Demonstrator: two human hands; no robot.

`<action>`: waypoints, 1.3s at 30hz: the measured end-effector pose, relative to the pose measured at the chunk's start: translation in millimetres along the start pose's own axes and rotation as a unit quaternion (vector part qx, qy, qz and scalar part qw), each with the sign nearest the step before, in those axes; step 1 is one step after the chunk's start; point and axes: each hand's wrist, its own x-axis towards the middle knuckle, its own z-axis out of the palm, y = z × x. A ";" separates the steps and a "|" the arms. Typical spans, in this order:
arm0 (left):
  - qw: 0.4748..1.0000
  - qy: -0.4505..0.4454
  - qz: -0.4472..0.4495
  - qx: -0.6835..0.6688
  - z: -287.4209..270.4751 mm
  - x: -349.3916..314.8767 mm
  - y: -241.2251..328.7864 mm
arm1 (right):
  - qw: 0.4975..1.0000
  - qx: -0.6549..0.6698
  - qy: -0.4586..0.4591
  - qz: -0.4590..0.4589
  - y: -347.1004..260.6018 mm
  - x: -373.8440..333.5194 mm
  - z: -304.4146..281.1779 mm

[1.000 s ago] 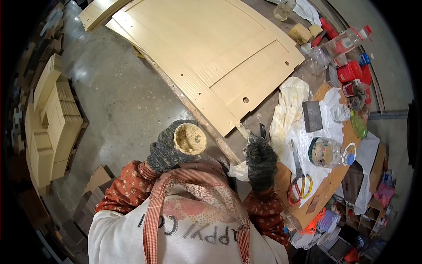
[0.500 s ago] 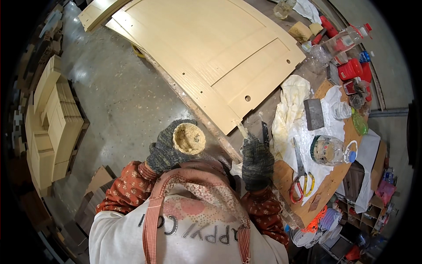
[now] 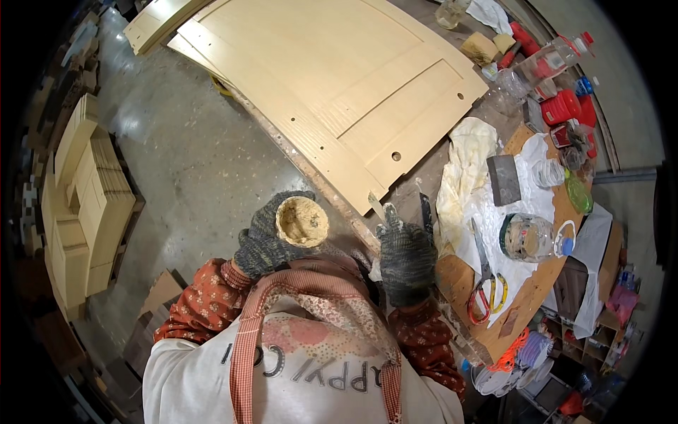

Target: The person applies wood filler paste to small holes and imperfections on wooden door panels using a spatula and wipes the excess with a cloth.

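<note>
Left hand: gloved, at 9 o'clock from the view's centre; fingers curled round the side of a round cup.
Cup: tilted open toward the viewer, lined with beige paste.
Right hand: gloved, at 4 o'clock; fingers pressed together, tips smeared pale, around a narrow pale blade; the exact pinch is hidden.
Blade: points to 11 o'clock, tip at the near corner of a cream panel; contact cannot be told.
Panel: at 12 o'clock.
Scissors: 3 o'clock from the right hand.
</note>
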 end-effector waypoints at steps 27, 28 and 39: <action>0.999 -0.020 -0.043 -0.019 -9.3 1.9 -19.4 | 0.999 -0.029 0.024 -0.015 11.6 -15.1 -9.4; 0.999 -0.014 -0.006 0.028 -7.1 2.5 -10.2 | 0.999 -0.019 0.017 -0.040 10.0 -14.9 -15.9; 0.992 -0.038 0.062 0.101 -4.0 3.7 -5.1 | 0.975 0.196 0.105 0.013 25.4 -17.2 13.6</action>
